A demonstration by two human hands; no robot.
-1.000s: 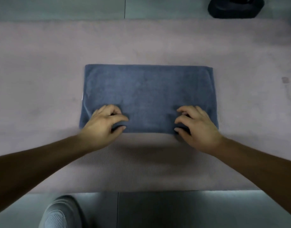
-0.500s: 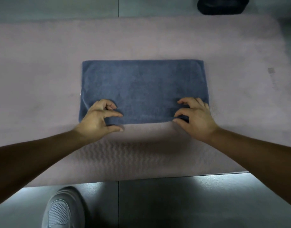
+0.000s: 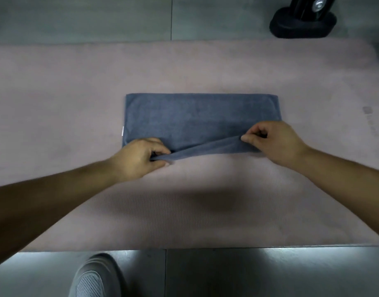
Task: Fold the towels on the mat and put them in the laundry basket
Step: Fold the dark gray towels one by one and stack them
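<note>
Looks like you're mid-fold: towel (image 3: pixel 201 116) lies on the mat (image 3: pixel 77 93), seemingly folded once, left hand (image 3: pixel 137 159) and right hand (image 3: pixel 274 142) both pinching its near edge with curled fingers, basket trip still ahead.

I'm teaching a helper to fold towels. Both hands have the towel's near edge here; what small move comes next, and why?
Probably carry that edge away to meet the far edge. The left hand and right hand each pinch the near edge of the towel, lifted off the mat.
</note>
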